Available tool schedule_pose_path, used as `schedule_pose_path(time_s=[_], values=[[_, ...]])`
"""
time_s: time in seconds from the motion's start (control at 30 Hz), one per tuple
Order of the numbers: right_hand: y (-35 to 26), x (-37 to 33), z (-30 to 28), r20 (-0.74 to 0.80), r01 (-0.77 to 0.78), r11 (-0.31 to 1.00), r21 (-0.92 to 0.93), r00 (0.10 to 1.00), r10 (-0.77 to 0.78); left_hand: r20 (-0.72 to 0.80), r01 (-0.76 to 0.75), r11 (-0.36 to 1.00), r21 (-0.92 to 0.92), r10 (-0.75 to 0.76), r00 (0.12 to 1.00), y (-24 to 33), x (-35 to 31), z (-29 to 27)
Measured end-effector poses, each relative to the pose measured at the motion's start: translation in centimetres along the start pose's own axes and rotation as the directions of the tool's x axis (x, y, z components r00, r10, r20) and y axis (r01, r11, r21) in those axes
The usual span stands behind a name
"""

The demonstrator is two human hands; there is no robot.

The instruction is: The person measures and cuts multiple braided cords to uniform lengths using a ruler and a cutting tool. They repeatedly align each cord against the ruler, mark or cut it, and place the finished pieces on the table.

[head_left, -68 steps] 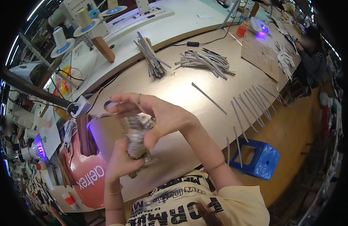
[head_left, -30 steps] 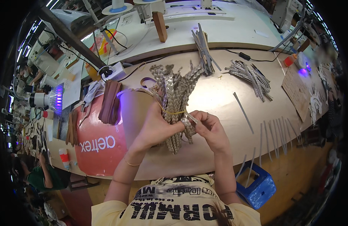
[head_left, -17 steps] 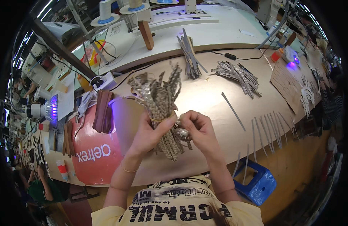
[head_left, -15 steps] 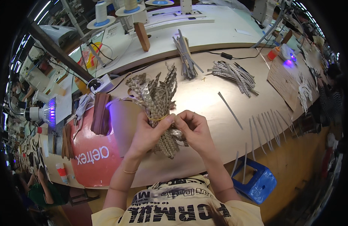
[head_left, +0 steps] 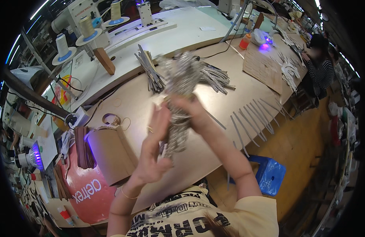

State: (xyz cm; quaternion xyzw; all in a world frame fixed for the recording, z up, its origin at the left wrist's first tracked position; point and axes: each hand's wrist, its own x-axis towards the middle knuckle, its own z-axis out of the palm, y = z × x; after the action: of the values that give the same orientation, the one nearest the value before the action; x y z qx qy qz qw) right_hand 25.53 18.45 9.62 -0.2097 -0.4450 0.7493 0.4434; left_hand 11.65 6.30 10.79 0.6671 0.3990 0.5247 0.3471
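Note:
A bundle of braided grey-beige strips [head_left: 183,77] stands upright in front of me, smeared by motion. My right hand [head_left: 193,113] is closed round its middle, where a yellowish band partly shows. My left hand [head_left: 154,144] is at the bundle's left side, its fingers stretched upward and the thumb apart. Whether its fingertips touch the strips is blurred. Behind the bundle lies a pile of braided strips [head_left: 216,78], partly hidden by it. To the left of that lies a bunch of flat grey strips [head_left: 150,71].
Thin grey strips [head_left: 249,118] lie in a row along the table's right edge, above a blue stool [head_left: 271,175]. A brown cardboard piece [head_left: 111,154], dark brown strips [head_left: 84,148] and a red sheet [head_left: 87,193] are at left. A co-worker [head_left: 320,67] sits far right.
The view has swung to the right. My left hand has come off its two-handed hold and spread its fingers. My right hand has moved from pinching at the band to gripping the bundle.

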Motion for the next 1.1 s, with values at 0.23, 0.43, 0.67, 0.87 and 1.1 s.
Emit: schedule_pose_path(time_s=[0.23,0.43,0.67,0.87,1.1], values=[[-14.4,6.4,-19.8,-0.334,-0.246,0.651,-0.719,0.942,-0.014,-0.058,0.217,0.946,0.239,-0.209,0.976,-0.7,-4.8,-0.7],[-13.7,17.7,-30.2,-0.455,-0.408,-0.326,-0.852,0.887,0.077,-0.273,0.404,0.851,0.335,-0.323,0.906,-2.9,-6.0,-1.7],[-4.7,19.0,-23.9,-0.079,0.064,-0.380,-0.923,0.933,0.350,-0.324,0.353,0.071,0.933,-0.260,0.910,-5.1,-9.3,-1.9],[-0.3,16.4,-19.9,-0.174,0.043,-0.558,-0.828,0.927,0.331,-0.433,0.376,-0.213,0.902,-0.451,0.781,-5.9,-11.2,-5.1],[0.9,17.2,-22.2,-0.015,0.061,-0.435,-0.898,0.985,0.170,-0.424,0.379,-0.191,0.905,-0.402,0.811,-6.4,-12.0,-5.3]])
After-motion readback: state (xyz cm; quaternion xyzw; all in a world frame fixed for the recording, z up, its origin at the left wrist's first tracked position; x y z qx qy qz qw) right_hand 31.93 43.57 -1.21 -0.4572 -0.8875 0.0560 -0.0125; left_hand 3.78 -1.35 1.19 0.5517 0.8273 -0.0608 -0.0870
